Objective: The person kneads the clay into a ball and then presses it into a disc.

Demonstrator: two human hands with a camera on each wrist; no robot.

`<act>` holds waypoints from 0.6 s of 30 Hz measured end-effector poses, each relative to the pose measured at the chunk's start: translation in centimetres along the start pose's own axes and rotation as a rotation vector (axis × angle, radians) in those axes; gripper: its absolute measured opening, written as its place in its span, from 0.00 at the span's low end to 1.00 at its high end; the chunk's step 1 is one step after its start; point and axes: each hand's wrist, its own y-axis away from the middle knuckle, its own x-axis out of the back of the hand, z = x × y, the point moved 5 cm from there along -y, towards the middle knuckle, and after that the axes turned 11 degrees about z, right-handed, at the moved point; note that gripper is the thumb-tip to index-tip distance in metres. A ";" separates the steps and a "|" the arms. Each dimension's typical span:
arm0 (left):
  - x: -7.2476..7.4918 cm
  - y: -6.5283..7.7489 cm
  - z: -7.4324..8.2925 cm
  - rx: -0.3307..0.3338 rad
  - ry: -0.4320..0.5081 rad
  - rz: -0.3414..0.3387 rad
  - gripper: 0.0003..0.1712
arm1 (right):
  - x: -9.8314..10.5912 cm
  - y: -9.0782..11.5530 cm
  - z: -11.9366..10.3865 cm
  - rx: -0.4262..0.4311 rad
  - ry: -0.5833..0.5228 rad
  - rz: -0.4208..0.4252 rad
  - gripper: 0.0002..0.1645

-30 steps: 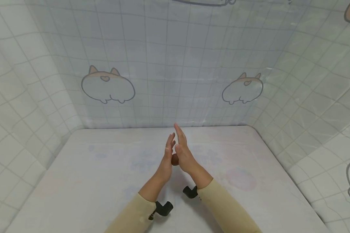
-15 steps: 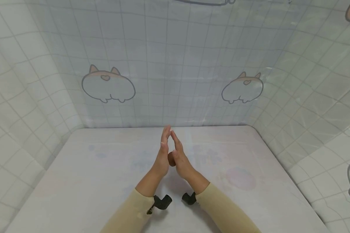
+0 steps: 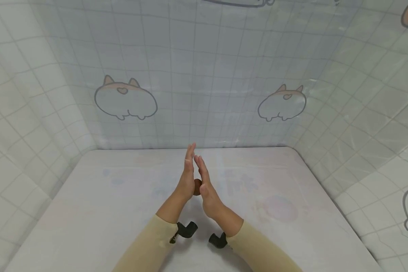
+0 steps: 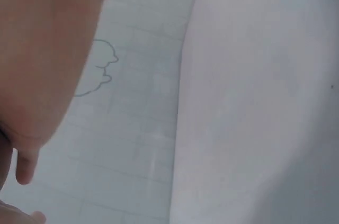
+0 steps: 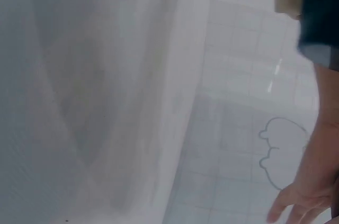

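Observation:
A small brown ball (image 3: 197,187) sits between my two palms in the head view, raised over the table. My left hand (image 3: 186,181) presses it from the left side, fingers straight and pointing away from me. From the right, my right hand (image 3: 209,196) lies against the ball with its fingers extended too, set a little nearer to me than the left. Part of a hand (image 4: 42,60) fills the left edge of the left wrist view. Fingers and a forearm show at the lower right of the right wrist view, where the ball cannot be seen.
Beneath the hands spreads a pale table (image 3: 105,211) with faint coloured prints. Grid-patterned sheeting (image 3: 204,75) with cartoon animal outlines encloses its back and sides. Black wrist-camera mounts (image 3: 187,229) stick out inward from the sleeves.
The hands have rubbed past each other: the left has slid forward, the right back toward me. Both hands and the ball between them have drifted slightly left.

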 end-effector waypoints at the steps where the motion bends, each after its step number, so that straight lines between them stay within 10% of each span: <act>1: 0.0 0.1 -0.2 0.011 -0.005 -0.003 0.55 | 0.0 0.0 -0.1 0.005 0.000 0.004 0.51; 18: -1.1 1.8 -2.1 0.124 -0.106 -0.120 0.46 | 1.8 -1.3 -0.5 -0.040 0.105 0.119 0.55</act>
